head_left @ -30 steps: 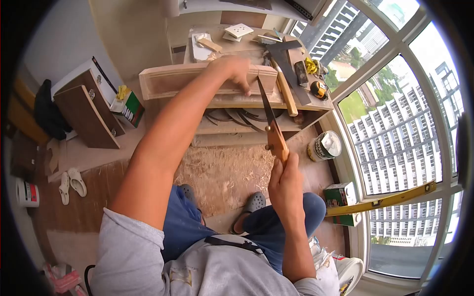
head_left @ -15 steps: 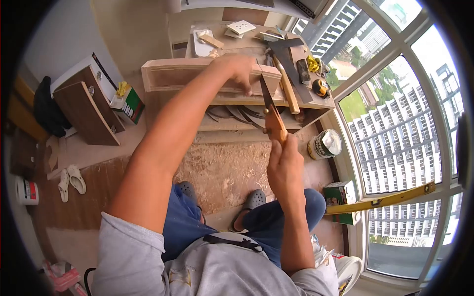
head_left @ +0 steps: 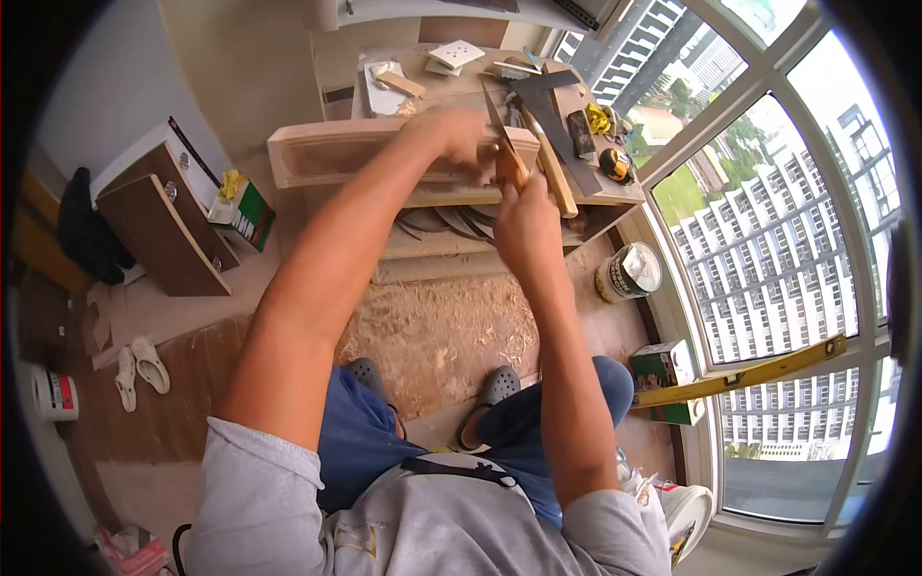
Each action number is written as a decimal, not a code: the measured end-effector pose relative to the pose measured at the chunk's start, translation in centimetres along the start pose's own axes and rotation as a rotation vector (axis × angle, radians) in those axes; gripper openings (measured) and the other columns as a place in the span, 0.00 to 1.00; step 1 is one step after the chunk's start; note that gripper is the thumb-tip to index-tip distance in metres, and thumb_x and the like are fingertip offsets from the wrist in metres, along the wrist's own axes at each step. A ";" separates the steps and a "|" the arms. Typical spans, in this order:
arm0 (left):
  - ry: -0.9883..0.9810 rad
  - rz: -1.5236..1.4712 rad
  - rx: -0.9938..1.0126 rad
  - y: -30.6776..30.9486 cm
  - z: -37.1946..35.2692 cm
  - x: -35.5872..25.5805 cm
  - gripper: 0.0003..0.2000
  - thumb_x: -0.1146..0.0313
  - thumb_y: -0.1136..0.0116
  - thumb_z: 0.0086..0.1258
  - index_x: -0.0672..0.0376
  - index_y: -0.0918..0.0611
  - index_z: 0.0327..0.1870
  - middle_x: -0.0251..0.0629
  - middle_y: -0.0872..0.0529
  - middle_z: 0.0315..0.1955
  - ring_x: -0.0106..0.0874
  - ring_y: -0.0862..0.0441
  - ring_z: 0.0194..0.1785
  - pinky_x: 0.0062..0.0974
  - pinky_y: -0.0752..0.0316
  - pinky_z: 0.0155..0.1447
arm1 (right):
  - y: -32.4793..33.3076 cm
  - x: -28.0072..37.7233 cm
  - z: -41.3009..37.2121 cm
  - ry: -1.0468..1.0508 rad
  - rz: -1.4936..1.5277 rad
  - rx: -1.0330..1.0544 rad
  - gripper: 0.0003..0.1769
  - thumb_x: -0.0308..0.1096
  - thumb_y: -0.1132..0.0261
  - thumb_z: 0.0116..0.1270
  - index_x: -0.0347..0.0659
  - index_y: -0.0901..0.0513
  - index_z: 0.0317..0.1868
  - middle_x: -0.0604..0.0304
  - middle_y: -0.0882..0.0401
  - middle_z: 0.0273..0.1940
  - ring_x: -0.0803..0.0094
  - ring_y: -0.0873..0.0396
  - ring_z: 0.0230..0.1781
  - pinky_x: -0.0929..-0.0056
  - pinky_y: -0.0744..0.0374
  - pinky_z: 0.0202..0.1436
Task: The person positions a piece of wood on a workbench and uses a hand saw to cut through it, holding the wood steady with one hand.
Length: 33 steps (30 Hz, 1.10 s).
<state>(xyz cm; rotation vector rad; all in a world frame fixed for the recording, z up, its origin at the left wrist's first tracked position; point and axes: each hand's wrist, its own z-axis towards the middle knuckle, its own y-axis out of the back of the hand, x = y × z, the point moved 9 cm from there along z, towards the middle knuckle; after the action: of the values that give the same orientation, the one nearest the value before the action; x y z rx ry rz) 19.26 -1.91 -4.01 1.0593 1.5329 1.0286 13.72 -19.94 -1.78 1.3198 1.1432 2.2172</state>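
A long pale wooden piece with moulded, raised edges (head_left: 322, 144) lies along the front of the workbench (head_left: 437, 200). Over its top edge, near the right end, my left hand (head_left: 459, 134) is clamped, with the fingertips blurred. My right hand (head_left: 528, 221) is closed round the wooden handle of a handsaw (head_left: 517, 171). The narrow blade points away from me and crosses the wooden piece just right of my left hand. Close by on the right lies a wooden-handled tool (head_left: 555, 178), beside a dark metal square (head_left: 562, 139).
A tape measure (head_left: 616, 164), a dark block (head_left: 580, 134) and white socket plates (head_left: 455, 54) sit on the bench. Wood shavings (head_left: 442, 336) cover the floor. A yellow spirit level (head_left: 744, 379) leans by the windows. Brown panels (head_left: 158, 235) stand at left.
The saw and my right hand have moved forward and slightly left, pushing the blade further over the wood. My left hand stays on the wooden piece. The view has shifted slightly.
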 end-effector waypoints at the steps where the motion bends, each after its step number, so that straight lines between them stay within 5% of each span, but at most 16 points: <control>1: 0.011 0.040 -0.026 0.8 -0.6 -0.1 0.47 0.48 0.10 0.40 0.65 0.20 0.61 0.55 0.11 0.56 0.50 0.14 0.62 0.44 0.20 0.64 | -0.1 0.2 0.6 0.005 0.010 -0.009 0.17 0.40 0.43 0.83 0.30 0.29 0.50 0.25 0.15 0.36 0.25 0.16 0.42 0.34 0.20 0.45; 5: 0.030 0.009 0.012 0.8 -0.7 -0.1 0.46 0.49 0.10 0.41 0.65 0.20 0.61 0.54 0.11 0.55 0.50 0.14 0.62 0.45 0.20 0.64 | 0.8 0.4 -1.0 0.024 0.061 -0.010 0.16 0.39 0.43 0.83 0.30 0.28 0.51 0.24 0.16 0.37 0.25 0.17 0.42 0.34 0.21 0.46; 10: 0.008 -0.042 0.025 0.1 0.0 0.2 0.47 0.50 0.10 0.41 0.66 0.21 0.62 0.56 0.11 0.56 0.51 0.14 0.62 0.46 0.20 0.64 | 5.6 -1.0 -12.9 -0.080 0.207 0.107 0.15 0.39 0.44 0.84 0.32 0.30 0.53 0.24 0.16 0.36 0.24 0.18 0.39 0.32 0.23 0.42; 14: 0.003 -0.017 -0.017 0.0 0.4 0.5 0.48 0.50 0.10 0.40 0.66 0.22 0.62 0.57 0.12 0.57 0.52 0.14 0.63 0.46 0.20 0.65 | 1.5 -2.7 -7.3 -0.143 0.058 0.083 0.16 0.40 0.44 0.84 0.32 0.31 0.50 0.24 0.17 0.36 0.23 0.18 0.39 0.33 0.22 0.42; 19: 0.044 0.065 -0.014 0.9 -0.1 0.1 0.49 0.47 0.10 0.40 0.66 0.22 0.63 0.56 0.12 0.58 0.52 0.15 0.63 0.46 0.20 0.66 | 0.3 0.7 0.8 0.053 0.081 0.015 0.18 0.41 0.44 0.84 0.29 0.28 0.50 0.24 0.16 0.38 0.25 0.17 0.43 0.33 0.21 0.47; 24: 0.022 -0.021 0.034 0.6 -0.2 0.3 0.50 0.46 0.10 0.39 0.67 0.22 0.63 0.57 0.11 0.56 0.52 0.13 0.61 0.46 0.20 0.64 | 3.8 -1.6 -10.2 -0.146 0.073 0.130 0.14 0.38 0.43 0.83 0.33 0.29 0.51 0.26 0.16 0.36 0.25 0.17 0.41 0.36 0.22 0.43; 27: 0.037 -0.003 0.000 0.5 0.3 0.6 0.41 0.47 0.11 0.41 0.63 0.13 0.57 0.50 0.09 0.56 0.46 0.11 0.60 0.43 0.16 0.63 | 5.8 -1.7 -14.3 -0.039 0.115 0.056 0.13 0.37 0.43 0.83 0.34 0.31 0.52 0.26 0.17 0.35 0.25 0.18 0.40 0.35 0.22 0.41; 28: 0.037 -0.001 0.009 -0.1 0.4 1.0 0.41 0.47 0.11 0.41 0.63 0.13 0.57 0.50 0.09 0.56 0.46 0.11 0.60 0.43 0.16 0.63 | 4.4 -2.2 -12.9 -0.134 0.091 0.134 0.13 0.37 0.43 0.83 0.33 0.30 0.52 0.26 0.17 0.35 0.25 0.18 0.39 0.35 0.22 0.41; 33: -0.007 0.018 -0.024 0.8 0.0 -0.1 0.49 0.49 0.09 0.37 0.68 0.22 0.61 0.57 0.10 0.51 0.51 0.12 0.58 0.44 0.19 0.61 | 0.0 0.6 1.3 0.021 0.063 0.020 0.16 0.40 0.43 0.83 0.30 0.28 0.50 0.24 0.16 0.38 0.26 0.17 0.42 0.33 0.20 0.45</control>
<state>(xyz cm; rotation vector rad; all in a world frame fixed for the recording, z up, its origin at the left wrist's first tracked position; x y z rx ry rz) 19.42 -1.83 -3.23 1.0609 1.5044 1.0523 14.49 -18.99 -1.11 1.3623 1.1490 2.2748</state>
